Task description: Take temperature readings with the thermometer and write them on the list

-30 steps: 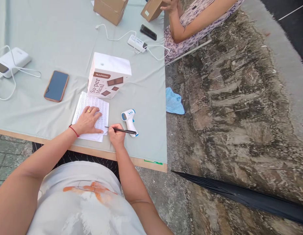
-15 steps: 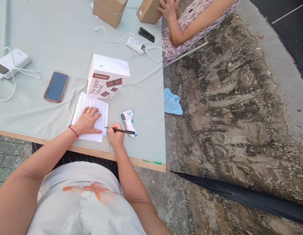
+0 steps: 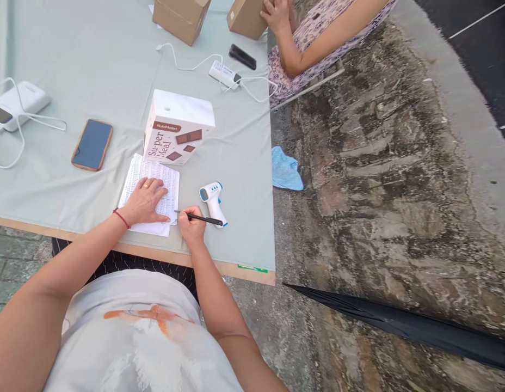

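My left hand [image 3: 146, 201] lies flat with its fingers spread on a small stack of paper sheets [image 3: 132, 173] covered in rows of small writing. Between the fingers of my right hand [image 3: 192, 226] is a black pen [image 3: 207, 219], its tip at the right edge of the sheets. A white and blue infrared thermometer [image 3: 214, 204] rests just right of the pen. Directly behind the sheets stands a white and brown Su-per Meal box [image 3: 179, 128]. A phone in a brown case [image 3: 92, 145] lies to the left of the paper.
A white power bank [image 3: 26, 103] with a cable lies far left. Toward the back are a cardboard box [image 3: 181, 19], a black object [image 3: 242, 56] and a white device with a cable [image 3: 225, 74]. Another person's hand [image 3: 277, 16] touches a second carton [image 3: 246, 19]. The tablecloth [image 3: 244, 163] ends at right.
The whole view has shifted very slightly. Both hands, the pen and the sheets keep their places relative to each other.
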Demonstrator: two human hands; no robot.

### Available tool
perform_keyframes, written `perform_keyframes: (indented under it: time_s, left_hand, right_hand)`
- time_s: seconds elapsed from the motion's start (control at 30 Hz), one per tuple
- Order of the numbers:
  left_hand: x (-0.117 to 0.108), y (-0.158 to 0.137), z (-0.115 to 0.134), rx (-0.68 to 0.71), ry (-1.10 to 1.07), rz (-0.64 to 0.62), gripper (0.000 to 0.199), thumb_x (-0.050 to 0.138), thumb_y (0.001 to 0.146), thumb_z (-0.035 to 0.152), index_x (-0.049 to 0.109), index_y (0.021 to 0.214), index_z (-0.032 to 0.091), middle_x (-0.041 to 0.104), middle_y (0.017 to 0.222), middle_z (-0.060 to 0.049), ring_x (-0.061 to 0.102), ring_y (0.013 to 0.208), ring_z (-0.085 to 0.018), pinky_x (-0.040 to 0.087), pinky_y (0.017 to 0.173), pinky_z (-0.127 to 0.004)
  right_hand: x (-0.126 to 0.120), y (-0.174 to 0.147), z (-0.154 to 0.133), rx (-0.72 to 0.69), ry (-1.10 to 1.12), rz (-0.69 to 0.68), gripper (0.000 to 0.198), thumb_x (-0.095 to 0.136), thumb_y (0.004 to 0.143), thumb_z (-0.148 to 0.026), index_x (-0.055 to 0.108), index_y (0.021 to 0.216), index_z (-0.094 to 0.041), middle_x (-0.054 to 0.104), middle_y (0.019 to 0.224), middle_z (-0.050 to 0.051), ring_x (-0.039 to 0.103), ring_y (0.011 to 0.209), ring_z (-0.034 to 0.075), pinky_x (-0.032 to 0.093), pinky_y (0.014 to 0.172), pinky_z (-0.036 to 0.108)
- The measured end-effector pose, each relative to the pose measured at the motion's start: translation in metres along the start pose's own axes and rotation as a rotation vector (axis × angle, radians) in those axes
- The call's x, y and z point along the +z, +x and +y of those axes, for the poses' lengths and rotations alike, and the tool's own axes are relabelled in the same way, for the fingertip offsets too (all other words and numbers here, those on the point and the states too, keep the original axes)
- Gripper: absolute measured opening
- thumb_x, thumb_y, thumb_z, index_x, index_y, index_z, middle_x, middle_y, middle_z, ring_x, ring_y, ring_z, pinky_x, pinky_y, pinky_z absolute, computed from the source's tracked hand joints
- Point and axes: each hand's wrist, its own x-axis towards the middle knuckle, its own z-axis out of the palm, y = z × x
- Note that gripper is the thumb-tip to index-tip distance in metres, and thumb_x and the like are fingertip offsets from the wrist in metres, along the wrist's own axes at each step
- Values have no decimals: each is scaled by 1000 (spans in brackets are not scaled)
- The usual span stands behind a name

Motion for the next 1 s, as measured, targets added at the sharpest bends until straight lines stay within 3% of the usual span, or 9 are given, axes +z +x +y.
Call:
perform_keyframes:
  time_s: [0.37,0.63,0.8,0.9,1.0]
  left_hand:
    - [1,0,-1,10,8,15,81,78,67,70,63,123,14,56,135,-21,51,122,-40,32,112,-58]
    - [1,0,-1,4,-3,8,81,77,67,71,62,123,14,55,135,-21,51,123,-40,32,112,-58]
    - [4,-1,0,1,-7,23,79,79,66,69,63,123,17,56,135,-20,51,124,-40,32,112,-58]
    - [2,-1,0,-14,-31,11,77,80,68,66,63,122,14,56,135,-21,51,124,-40,33,112,-59]
    - [-3,0,-6,-50,-138,-8,65,76,76,59,62,120,13,57,131,-20,54,122,-37,38,110,-57]
  right_hand:
    - [-1,-1,1,24,22,75,14,52,76,-38,47,71,-24,48,60,-6,42,58,12,40,57,26]
    - [0,-2,4,7,0,49,15,54,76,-37,48,71,-24,49,61,-5,44,59,13,42,58,27]
    - [-7,1,8,-123,-46,155,18,53,86,-40,59,86,-23,61,78,0,56,74,17,51,72,32]
    - [-16,11,12,-268,-166,59,25,49,92,-37,67,103,-23,66,99,7,62,97,22,53,90,41]
    - [-23,23,19,-336,-296,-104,34,43,95,-30,70,115,-23,66,105,11,61,102,25,51,94,46]
